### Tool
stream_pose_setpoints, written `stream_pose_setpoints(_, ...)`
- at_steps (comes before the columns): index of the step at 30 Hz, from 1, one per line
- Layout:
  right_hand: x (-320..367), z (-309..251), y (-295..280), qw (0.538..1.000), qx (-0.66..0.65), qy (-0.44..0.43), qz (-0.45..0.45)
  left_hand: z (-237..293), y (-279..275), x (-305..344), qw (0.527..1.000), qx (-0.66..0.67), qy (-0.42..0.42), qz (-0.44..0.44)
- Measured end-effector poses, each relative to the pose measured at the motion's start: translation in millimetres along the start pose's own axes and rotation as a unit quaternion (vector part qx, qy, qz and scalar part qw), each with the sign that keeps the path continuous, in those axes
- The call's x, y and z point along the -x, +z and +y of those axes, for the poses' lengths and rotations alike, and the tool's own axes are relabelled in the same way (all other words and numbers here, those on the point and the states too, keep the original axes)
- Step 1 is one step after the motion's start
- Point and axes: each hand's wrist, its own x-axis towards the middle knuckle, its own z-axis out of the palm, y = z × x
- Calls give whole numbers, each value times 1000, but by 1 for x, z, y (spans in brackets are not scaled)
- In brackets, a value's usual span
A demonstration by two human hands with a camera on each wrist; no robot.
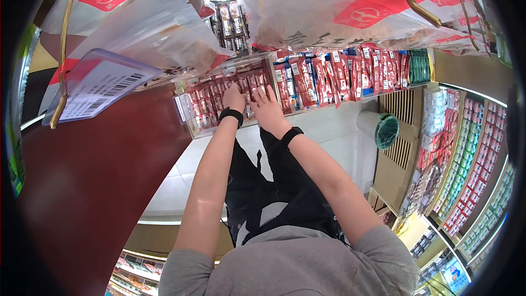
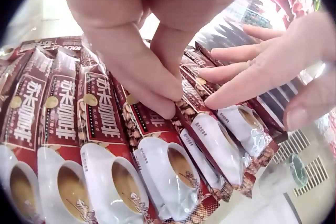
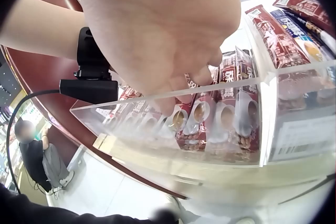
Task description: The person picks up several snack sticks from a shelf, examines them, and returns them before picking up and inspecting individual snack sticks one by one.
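Brown-and-red coffee stick sachets [image 2: 107,119], printed with a white cup, stand in a row in a clear plastic bin [image 3: 220,153]. My left hand [image 1: 234,100] is down among them. In the left wrist view, the thumb and finger of that left hand [image 2: 131,40] come together and pinch the edge of one sachet [image 2: 181,116]. Beside it, my right hand [image 1: 269,114] rests over the neighbouring sachets with its fingers spread and nearly straight. In the right wrist view, the right hand's [image 3: 163,35] fingertips reach behind the bin's front wall and are partly hidden.
To the right, another compartment holds red sachets [image 1: 356,74] and blue ones. Large clear bags [image 1: 307,11] and a price tag [image 1: 101,90] hang on hooks close overhead. A dark red panel [image 1: 98,159] lies left, a green-lined waste bin [image 1: 387,131] right. A person [image 3: 39,155] is behind.
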Motion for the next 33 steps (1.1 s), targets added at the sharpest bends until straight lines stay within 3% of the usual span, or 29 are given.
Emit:
stream_pose_setpoints(7, 1, -3, 2, 999, -20, 28, 35, 7, -9, 3, 998, -55, 13, -12)
stream_pose_setpoints(9, 2, -4, 1, 998, -37, 39, -32, 6, -10, 2, 999, -45, 6, -22)
stream_pose_setpoints(15, 7, -9, -6, 998, -38, 37, -30, 3, -5, 0, 998, -55, 15, -28)
stream_pose_setpoints(21, 23, -10, -8, 992, -75, 59, 77, 0, -4, 4, 998, -52, 29, -4)
stream_pose_setpoints(23, 26, -12, -5, 964, -231, 95, 96, -3, -3, 4, 999, -43, 25, 8)
stream_pose_setpoints(24, 25, -13, -5, 964, -230, 96, 96, -1, -3, 6, 999, -34, 21, 19)
stream_pose_setpoints(26, 18, -17, -3, 923, -348, 118, 115, 2, -4, 8, 998, -36, 28, 32)
stream_pose_setpoints(28, 9, -20, -4, 914, -358, 156, 106, 12, -12, 13, 998, -40, 33, 45)
stream_pose_setpoints(33, -12, -23, 10, 890, -368, 246, 107, 23, -19, 24, 974, -75, 212, -9)
